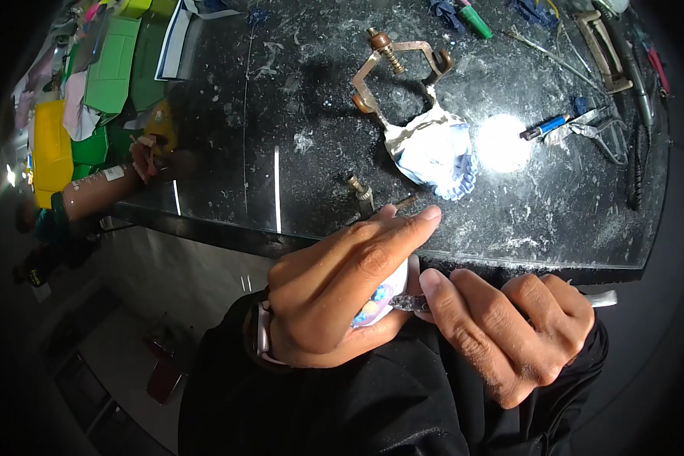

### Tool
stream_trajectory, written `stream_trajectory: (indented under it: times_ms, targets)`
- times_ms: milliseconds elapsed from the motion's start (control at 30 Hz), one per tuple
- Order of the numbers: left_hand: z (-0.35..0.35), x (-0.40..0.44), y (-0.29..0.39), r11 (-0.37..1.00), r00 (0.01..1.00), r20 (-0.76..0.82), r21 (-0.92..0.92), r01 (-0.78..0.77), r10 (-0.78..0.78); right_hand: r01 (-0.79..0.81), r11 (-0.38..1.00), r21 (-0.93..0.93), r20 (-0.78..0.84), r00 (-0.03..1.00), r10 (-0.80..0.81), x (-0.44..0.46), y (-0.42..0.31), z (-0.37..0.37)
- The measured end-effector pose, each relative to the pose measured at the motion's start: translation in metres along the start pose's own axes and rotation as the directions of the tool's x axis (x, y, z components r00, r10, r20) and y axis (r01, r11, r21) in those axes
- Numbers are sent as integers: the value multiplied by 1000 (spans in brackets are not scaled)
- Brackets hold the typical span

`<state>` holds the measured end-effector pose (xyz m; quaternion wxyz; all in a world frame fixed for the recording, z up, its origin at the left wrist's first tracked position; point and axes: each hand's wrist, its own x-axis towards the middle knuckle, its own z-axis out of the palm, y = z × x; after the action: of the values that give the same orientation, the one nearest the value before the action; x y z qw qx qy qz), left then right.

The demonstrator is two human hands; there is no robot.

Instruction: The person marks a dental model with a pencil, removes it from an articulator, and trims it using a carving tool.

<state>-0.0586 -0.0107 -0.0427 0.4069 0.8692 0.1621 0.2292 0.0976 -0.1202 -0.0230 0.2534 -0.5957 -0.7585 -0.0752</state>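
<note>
My left hand (pixel 349 281) is wrapped round a small white piece with pink and blue parts (pixel 374 305), mostly hidden by the fingers. My right hand (pixel 509 327) grips a slim metal tool (pixel 410 303); its dark tip touches or nearly touches the piece, and its silvery end sticks out to the right of the fist. Beyond my hands, a metal frame (pixel 365 81) with a white and blue cast (pixel 433 152) lies on the dark bench. A brass screw (pixel 357 185) shows just above my left hand.
The black bench top (pixel 304 197) is dusted with white bits. To the right lie a blue pen-like item (pixel 547 127), wire pliers (pixel 604 137) and a saw-like frame (pixel 604 53). Green bins (pixel 112 64), a yellow bin (pixel 51 152) and a brown bottle (pixel 99 190) are at left.
</note>
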Motion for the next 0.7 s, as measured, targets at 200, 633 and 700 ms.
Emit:
stream_trajectory:
  times_ms: [200,633,700]
  targets:
    - [-3,0,-2,1000,999,37,-14,-9,9,-118,983,143,-5,993,120,-9,-3,3]
    - [-3,-2,2,997,997,24,-19,71,-71,-40,997,-68,69,997,44,7,-6,-15]
    - [-2,-2,1,998,998,25,-18,66,-66,-44,995,-93,80,995,51,9,-9,-16]
